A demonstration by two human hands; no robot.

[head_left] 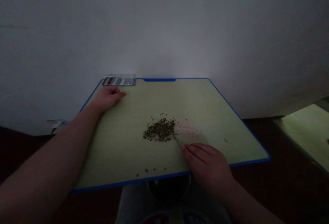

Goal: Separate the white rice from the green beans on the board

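On the low table (133, 114) lies a heap of dark greenish-brown small grains (160, 129), touching a spread of pale, whitish grains (189, 129) on its right. My right hand (205, 160) is closed just in front of the pale grains, fingers together. A thin, faint edge or tip shows past its fingertips towards the dark heap; what it belongs to cannot be made out. Resting at the far left of the table, my left hand (109, 97) is curled closed with nothing seen in it. Just behind it is a phone (118, 81), lying flat.
Several stray dark grains (146, 170) lie near the front edge. A small brown sliver (226, 140) sits at the right. Below the front edge, a dark round container (168, 188) is between my legs. A wall (169, 28) stands behind; another pale surface (305, 131) is at right.
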